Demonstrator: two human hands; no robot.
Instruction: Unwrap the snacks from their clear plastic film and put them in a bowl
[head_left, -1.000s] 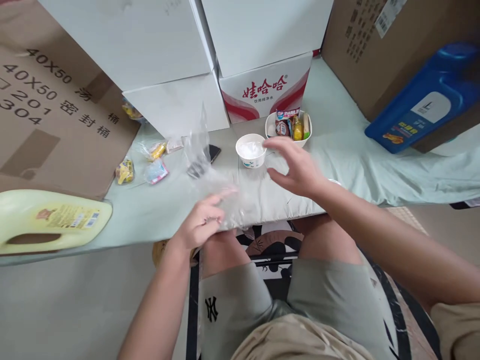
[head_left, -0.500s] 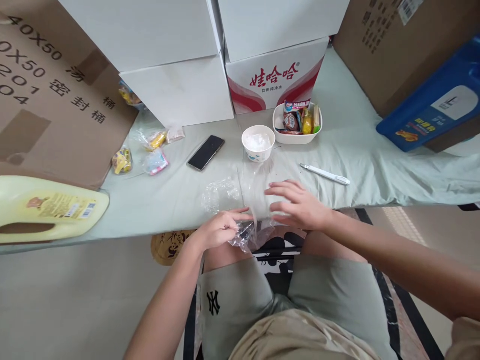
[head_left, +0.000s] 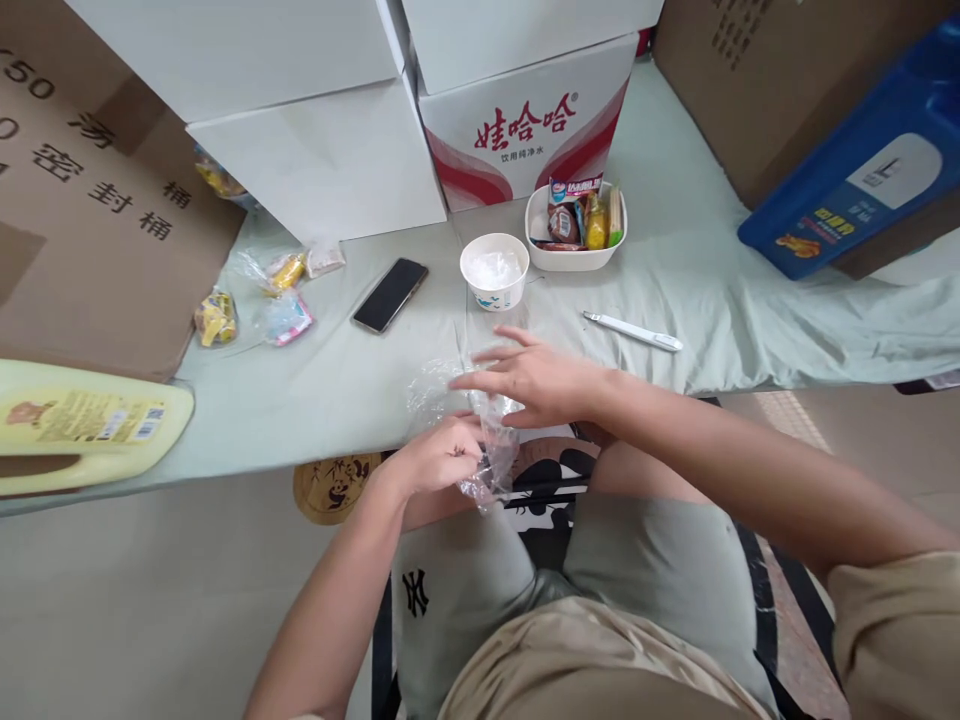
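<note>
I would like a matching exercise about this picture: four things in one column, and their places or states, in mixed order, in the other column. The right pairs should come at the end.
Things:
1. Dark phone
2. Clear plastic film
3. Slim white tool
4. Round bowl

Places and states:
A. Lying between the snack tub and the right forearm
B. Standing just left of the snack tub
C. Crumpled, beside the left hand and the right hand
D. Lying flat on the cloth, screen up

Right pairs: 1-D, 2-C, 3-A, 4-B
</note>
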